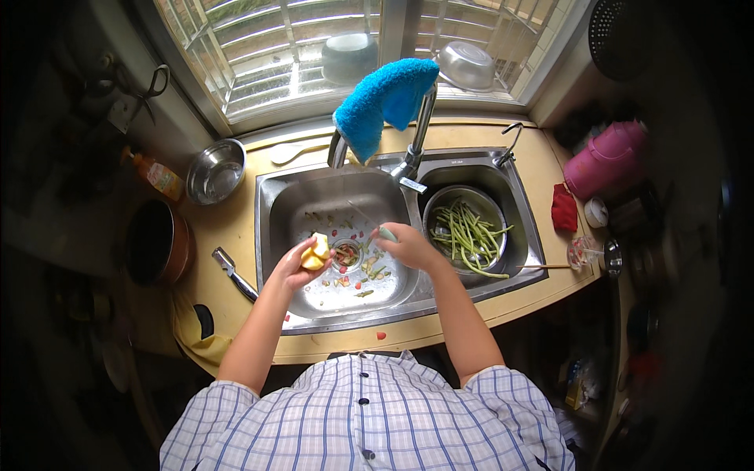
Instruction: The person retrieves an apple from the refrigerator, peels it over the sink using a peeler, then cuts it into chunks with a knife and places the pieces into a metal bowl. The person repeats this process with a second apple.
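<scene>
Over the large left basin of a steel double sink (331,324), my left hand (296,268) holds pieces of pale yellow peeled fruit or vegetable (314,254) in its palm and fingers. My right hand (406,244) grips the light green handle of a small knife (387,234); its thin blade points up and left, away from me. A gap separates the knife from the yellow pieces. Below both hands, red and green scraps (375,272) lie scattered over the basin floor and around the drain. Long green beans (468,235) fill a steel bowl (433,203) in the right basin.
A blue cloth (377,109) hangs over the tall faucet (419,132). Left of the sink stand a steel bowl (217,172), a dark pot (158,241) and a peeler (234,274). At the right are a pink thermos (607,158), a red cloth (564,208) and a small tap (508,154).
</scene>
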Tool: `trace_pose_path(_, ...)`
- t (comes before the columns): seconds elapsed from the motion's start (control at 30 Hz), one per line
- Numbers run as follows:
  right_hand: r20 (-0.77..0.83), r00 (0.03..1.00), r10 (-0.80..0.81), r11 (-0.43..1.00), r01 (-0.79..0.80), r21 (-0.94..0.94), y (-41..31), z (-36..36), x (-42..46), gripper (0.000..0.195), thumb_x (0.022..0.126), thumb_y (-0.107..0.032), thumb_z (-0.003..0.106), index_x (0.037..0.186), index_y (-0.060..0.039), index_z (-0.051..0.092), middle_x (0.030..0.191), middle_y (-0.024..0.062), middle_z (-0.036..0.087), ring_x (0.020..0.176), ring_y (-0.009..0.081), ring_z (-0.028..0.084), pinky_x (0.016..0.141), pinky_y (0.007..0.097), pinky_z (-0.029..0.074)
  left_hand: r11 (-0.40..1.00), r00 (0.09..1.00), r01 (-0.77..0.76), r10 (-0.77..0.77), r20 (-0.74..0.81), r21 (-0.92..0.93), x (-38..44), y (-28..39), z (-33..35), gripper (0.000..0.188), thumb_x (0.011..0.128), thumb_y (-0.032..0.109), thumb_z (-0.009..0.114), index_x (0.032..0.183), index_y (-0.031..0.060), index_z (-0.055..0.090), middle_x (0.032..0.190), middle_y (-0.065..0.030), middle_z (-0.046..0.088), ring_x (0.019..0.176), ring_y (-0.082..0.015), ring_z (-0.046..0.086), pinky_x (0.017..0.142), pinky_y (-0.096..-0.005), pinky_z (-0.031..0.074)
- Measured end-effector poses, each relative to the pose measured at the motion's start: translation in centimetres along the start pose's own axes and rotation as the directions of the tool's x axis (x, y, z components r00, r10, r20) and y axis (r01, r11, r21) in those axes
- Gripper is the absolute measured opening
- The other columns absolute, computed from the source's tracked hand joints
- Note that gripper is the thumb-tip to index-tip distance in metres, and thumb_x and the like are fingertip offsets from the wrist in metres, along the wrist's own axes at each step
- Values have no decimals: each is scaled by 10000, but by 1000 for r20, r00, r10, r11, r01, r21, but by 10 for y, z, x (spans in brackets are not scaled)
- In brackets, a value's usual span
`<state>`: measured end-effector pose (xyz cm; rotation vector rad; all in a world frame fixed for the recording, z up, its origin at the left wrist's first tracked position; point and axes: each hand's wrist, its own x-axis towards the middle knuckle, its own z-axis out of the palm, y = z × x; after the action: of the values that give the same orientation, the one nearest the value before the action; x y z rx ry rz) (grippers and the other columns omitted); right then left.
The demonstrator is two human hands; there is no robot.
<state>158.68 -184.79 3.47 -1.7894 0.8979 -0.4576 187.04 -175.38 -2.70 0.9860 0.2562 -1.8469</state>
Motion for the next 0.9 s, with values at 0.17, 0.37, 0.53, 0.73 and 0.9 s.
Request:
trace_pose_path(0.17,-99,965,243,732,-250,-634,52,82,-22,178,841,-190,670,985,-89,695,972,137,703,824,293,675,729,391,530,986,993,33,-51,106,164,-26,-1,-16,434,915,155,641,1291,6,486,1186,-196,605,1066,-291,631,845,-368,582)
trace_pose_path(0.37,-112,913,393,849,-407,-338,11,90,-32,347,814,-329,709,1103,-136,701,1042,151,692,957,361,646,824,432,515,982,991,84,-100,90,167,-31,-2,-23,449,911,162,652,1297,5,484,1206,-203,589,1080,-307,628,786,-363,597)
trace_pose_path(0.53,-333,875,352,863,-441,-245,10,98,-67,596,868,-568,605,1230,-95,620,1017,199,688,958,353,668,848,413,514,968,963,209,-228,145,137,-15,-11,-37,395,901,80,658,1261,113,498,1232,-205,557,1055,-342,620,808,-386,576)
trace_pose_path(0.73,-559,784,268,881,-434,-186,-12,78,-153,589,989,-543,444,1244,-36,601,795,69,654,604,150,598,617,310,500,904,935,214,-299,189,370,-5,-54,16,450,867,116,704,1272,133,508,1212,-144,578,1054,-297,625,792,-335,578)
trace_pose_path(0.9,-382,834,399,859,-195,473,-14,41,-230,516,1039,-360,446,1462,-65,422,695,7,527,642,93,504,663,258,443,802,900,179,-368,235,570,-14,-127,99,439,884,138,681,1283,121,498,1205,-141,582,1073,-295,623,746,-307,567)
